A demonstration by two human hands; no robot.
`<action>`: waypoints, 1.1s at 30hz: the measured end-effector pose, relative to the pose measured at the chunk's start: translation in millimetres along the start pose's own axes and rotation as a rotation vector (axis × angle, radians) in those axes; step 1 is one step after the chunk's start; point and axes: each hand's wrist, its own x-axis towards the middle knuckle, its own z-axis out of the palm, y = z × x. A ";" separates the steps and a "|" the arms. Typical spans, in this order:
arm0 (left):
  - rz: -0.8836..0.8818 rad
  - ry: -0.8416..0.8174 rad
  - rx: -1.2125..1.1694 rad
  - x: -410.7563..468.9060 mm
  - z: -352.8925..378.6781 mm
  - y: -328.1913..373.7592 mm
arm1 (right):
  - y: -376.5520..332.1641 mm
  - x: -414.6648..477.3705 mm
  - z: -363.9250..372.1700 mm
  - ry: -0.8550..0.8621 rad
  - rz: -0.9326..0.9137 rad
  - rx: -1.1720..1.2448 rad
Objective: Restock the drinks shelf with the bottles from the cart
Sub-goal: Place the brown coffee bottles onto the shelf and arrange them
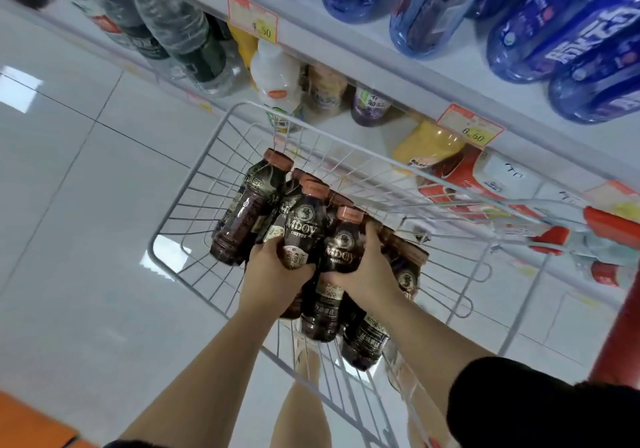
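White wire cart stands just beside the shelf, its far right rim under the shelf edge. Pale tiled floor lies open to the left. Dark coffee bottles with copper caps and black-and-gold labels crowd the cart's middle, tilted against one another. Left hand curls round one bottle; right hand grips a second bottle beside it.

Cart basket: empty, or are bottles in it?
Not empty: several coffee bottles lie in the cart basket; left hand and right hand grip some.
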 end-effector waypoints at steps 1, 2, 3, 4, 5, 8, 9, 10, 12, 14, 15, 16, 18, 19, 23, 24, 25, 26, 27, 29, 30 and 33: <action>-0.003 0.007 -0.021 -1.8 -1.1 0.2 | 1.6 0.7 1.2 0.015 0.023 0.007; -0.003 0.008 -0.038 -5.6 -3.6 1.8 | 2.2 1.0 1.3 0.021 0.044 0.015; 0.007 0.007 -0.051 -9.8 -5.9 3.4 | 1.5 -0.3 -0.2 0.021 0.070 0.020; 0.022 0.005 -0.057 -15.3 -9.2 5.7 | -1.1 -3.6 -3.3 0.020 0.092 0.033; 0.043 0.008 -0.064 -21.4 -12.9 8.1 | -3.0 -7.2 -6.8 0.024 0.105 0.048; 0.082 -0.008 -0.120 -46.7 -30.9 23.1 | -15.4 -28.5 -24.3 0.078 0.066 0.076; 0.097 -0.018 -0.147 -56.1 -37.6 28.5 | -22.0 -39.7 -32.7 0.099 0.026 0.091; 0.115 -0.027 -0.170 -66.9 -45.9 36.2 | -29.5 -51.9 -42.3 0.112 -0.008 0.104; 0.169 -0.036 -0.214 -90.6 -64.9 54.0 | -47.0 -81.1 -63.4 0.118 -0.051 0.163; 0.242 -0.042 -0.258 -116.4 -85.5 74.5 | -65.3 -114.1 -85.1 0.127 -0.066 0.236; 0.285 -0.040 -0.276 -130.7 -97.0 87.1 | -74.5 -132.1 -96.1 0.146 -0.083 0.275; 0.324 -0.045 -0.292 -144.1 -108.1 99.1 | -82.4 -149.2 -107.1 0.174 -0.109 0.326; 0.429 -0.062 -0.314 -171.4 -129.4 124.1 | -97.2 -187.2 -129.2 0.233 -0.177 0.440; 0.475 -0.080 -0.329 -186.3 -139.7 136.4 | -103.4 -208.1 -140.1 0.255 -0.211 0.493; 0.674 -0.169 -0.341 -248.1 -171.2 184.5 | -121.3 -292.5 -179.5 0.337 -0.341 0.643; 0.726 -0.191 -0.329 -263.3 -175.3 196.0 | -124.0 -313.1 -188.8 0.351 -0.378 0.694; 0.784 -0.207 -0.313 -281.0 -179.0 208.4 | -125.8 -333.3 -199.1 0.361 -0.416 0.742; 0.834 -0.228 -0.299 -297.3 -180.1 220.1 | -126.7 -354.4 -209.3 0.365 -0.451 0.789; 0.869 -0.257 -0.281 -315.5 -181.6 231.7 | -126.1 -373.8 -218.8 0.359 -0.477 0.821; 0.909 -0.340 -0.258 -349.4 -179.3 254.5 | -121.9 -409.8 -238.6 0.374 -0.504 0.851; 0.918 -0.389 -0.263 -365.1 -175.3 266.3 | -117.9 -426.0 -248.9 0.392 -0.519 0.865; 0.872 -0.526 -0.330 -412.9 -164.5 295.7 | -98.4 -471.4 -281.2 0.448 -0.588 0.878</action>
